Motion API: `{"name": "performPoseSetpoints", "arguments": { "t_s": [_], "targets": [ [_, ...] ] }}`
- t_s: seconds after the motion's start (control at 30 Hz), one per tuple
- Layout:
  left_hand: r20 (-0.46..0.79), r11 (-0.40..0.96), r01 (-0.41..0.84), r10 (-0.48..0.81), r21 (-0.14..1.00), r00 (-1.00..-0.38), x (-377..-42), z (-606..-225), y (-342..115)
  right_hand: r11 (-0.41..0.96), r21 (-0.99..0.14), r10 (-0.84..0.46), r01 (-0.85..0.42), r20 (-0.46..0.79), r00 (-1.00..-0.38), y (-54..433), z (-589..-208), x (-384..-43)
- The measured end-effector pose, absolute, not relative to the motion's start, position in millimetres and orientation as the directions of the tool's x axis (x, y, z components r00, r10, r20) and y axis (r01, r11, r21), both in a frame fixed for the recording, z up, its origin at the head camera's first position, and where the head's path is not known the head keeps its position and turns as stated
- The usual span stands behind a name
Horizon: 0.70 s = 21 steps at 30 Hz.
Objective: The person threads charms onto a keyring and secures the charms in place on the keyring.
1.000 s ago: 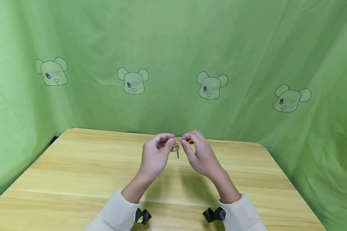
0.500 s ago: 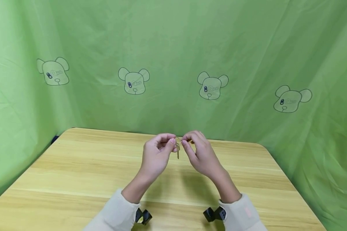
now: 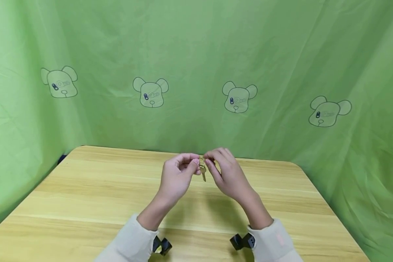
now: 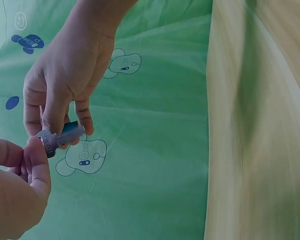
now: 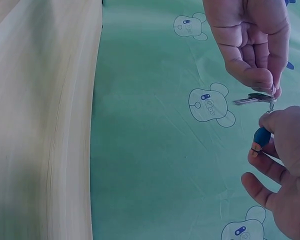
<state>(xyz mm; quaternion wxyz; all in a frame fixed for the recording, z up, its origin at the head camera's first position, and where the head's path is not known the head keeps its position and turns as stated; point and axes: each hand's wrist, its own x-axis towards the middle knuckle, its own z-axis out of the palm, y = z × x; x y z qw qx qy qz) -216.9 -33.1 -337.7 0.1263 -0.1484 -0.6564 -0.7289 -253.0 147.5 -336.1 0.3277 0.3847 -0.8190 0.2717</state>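
A bunch of keys [image 3: 203, 175] hangs between the two hands, above the table, with one blade pointing down in the head view. My left hand [image 3: 177, 176] pinches the key ring [image 3: 201, 160] between thumb and index finger. Opposite it, the thumb and fingers of my right hand [image 3: 226, 173] hold the other side. A small blue pendant [image 5: 262, 136] with an orange end sits in the right hand, joined by a short chain [image 5: 271, 106] to the keys. In the left wrist view the keys [image 4: 49, 143] are seen at the left fingertips. Fingers partly hide the ring.
A wooden table [image 3: 118, 196] lies beneath the hands. Behind and beside it hangs a green curtain [image 3: 196, 47] printed with bear faces. Black cameras [image 3: 162, 246] are strapped at both wrists, by the pale sleeves.
The hanging key has shifted slightly right and tilted. My right fingertips have moved slightly closer to the left ones, and less of the ring shows between them.
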Motion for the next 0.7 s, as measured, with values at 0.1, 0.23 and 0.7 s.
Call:
{"name": "performPoseSetpoints", "arguments": {
  "t_s": [0.1, 0.23, 0.7],
  "targets": [
    [0.351, -0.144, 0.343, 0.032, 0.928, -0.936, -218.1, -339.0, -33.8, 0.556, -0.184, -0.451, -0.811, 0.753, -0.480, 147.8, -336.5, -253.9],
    [0.316, -0.199, 0.296, 0.078, 0.934, -0.945, -221.6, -341.4, -35.6, 0.554, -0.174, -0.451, -0.814, 0.760, -0.469, 148.5, -336.6, -255.2],
    [0.247, -0.266, 0.204, 0.140, 0.942, -0.959, -230.5, -344.7, -39.7, 0.513, -0.240, -0.448, -0.824, 0.744, -0.495, 146.7, -336.1, -253.2]
  ]
}}
